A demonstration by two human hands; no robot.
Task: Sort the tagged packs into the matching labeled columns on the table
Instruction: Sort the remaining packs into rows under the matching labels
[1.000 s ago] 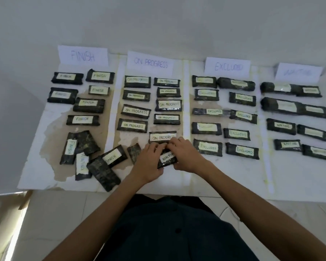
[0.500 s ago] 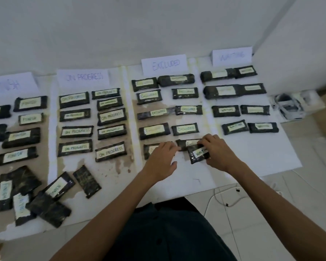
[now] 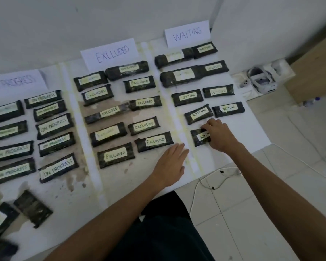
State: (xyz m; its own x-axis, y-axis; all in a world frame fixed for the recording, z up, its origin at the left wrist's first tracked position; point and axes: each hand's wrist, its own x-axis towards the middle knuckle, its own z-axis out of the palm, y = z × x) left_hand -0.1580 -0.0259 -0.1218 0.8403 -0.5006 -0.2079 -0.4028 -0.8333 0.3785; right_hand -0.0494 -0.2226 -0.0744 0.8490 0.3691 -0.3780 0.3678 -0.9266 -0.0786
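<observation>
A dark pack tagged WAITING (image 3: 199, 137) lies at the near end of the WAITING column, under the WAITING sign (image 3: 187, 32). My right hand (image 3: 217, 135) grips its right end, covering part of the tag. My left hand (image 3: 172, 162) rests flat with fingers apart on the table, just below the nearest EXCLUDED pack (image 3: 154, 141). Several packs fill the EXCLUDED column beneath its sign (image 3: 111, 52), and several more the ON PROGRESS column (image 3: 53, 127). Unsorted packs (image 3: 31, 207) lie at the near left.
The white table (image 3: 120, 185) ends just right of the WAITING column. On the floor to the right sit a headset in a white box (image 3: 260, 80) and a white cable (image 3: 213, 178). The wall stands right behind the signs.
My right hand carried the WAITING pack rightward from the EXCLUDED column and set it down in the WAITING column. My left hand let go and now lies flat. The view swung right.
</observation>
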